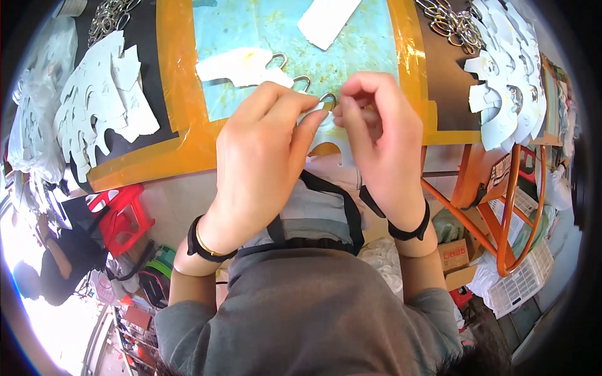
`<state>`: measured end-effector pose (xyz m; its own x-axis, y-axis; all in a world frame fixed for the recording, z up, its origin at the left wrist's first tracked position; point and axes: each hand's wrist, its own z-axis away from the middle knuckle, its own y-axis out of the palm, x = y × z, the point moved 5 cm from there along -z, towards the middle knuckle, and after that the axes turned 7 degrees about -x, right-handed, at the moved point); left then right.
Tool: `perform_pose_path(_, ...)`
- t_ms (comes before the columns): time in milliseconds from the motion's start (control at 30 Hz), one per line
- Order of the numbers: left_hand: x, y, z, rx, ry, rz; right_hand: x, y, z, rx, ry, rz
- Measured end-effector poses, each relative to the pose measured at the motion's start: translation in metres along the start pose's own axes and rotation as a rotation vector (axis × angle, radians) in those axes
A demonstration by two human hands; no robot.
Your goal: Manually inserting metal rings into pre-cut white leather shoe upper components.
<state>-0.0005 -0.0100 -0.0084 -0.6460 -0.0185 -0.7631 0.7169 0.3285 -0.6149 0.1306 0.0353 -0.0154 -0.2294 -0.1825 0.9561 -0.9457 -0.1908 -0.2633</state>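
Observation:
My left hand (260, 141) pinches a white, flat cut-out piece (334, 139) between thumb and forefinger over the near part of the blue mat. A curved metal ring (330, 97) sticks up at those fingertips. My right hand (392, 141) is closed close beside the ring, its fingertips drawn together; whatever they grip is hidden. Beyond my left hand lies another white cut-out piece (238, 66) with a metal ring (279, 60) at its right end. One more ring (303, 81) shows just past my left knuckles.
The blue mat (370, 59) is edged with orange tape (179, 81). Stacks of white cut-outs lie left (103, 94) and right (505, 81), with metal ring piles (113, 19) (451, 25) near them. An orange metal-framed chair (501, 238) stands lower right; a person (53, 250) is lower left.

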Motion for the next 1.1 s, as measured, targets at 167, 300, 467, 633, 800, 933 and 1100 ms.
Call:
perform_pose_path(167,0.001,0.001,-0.002,0.042,-0.074,-0.007,0.003,0.004,-0.006,0.076,-0.113,0.141)
perform_pose_path(300,0.003,0.003,0.002,0.002,-0.035,-0.072,0.004,0.007,-0.007,0.169,-0.210,0.272)
perform_pose_path(467,0.004,0.006,0.002,-0.010,-0.005,-0.142,0.003,0.009,-0.007,0.168,-0.249,0.317)
perform_pose_path(633,0.002,0.007,0.001,-0.004,-0.022,-0.249,0.002,0.009,-0.005,0.176,-0.160,0.267)
perform_pose_path(800,0.002,0.006,-0.001,0.029,-0.003,-0.317,0.000,0.006,-0.005,0.164,-0.305,0.305)
perform_pose_path(933,0.005,0.006,-0.004,0.061,-0.039,-0.282,0.000,0.003,0.007,0.212,-0.456,0.331)
perform_pose_path(1100,0.010,0.002,-0.007,-0.017,-0.079,-0.187,0.006,0.007,0.013,0.229,-0.533,0.439)
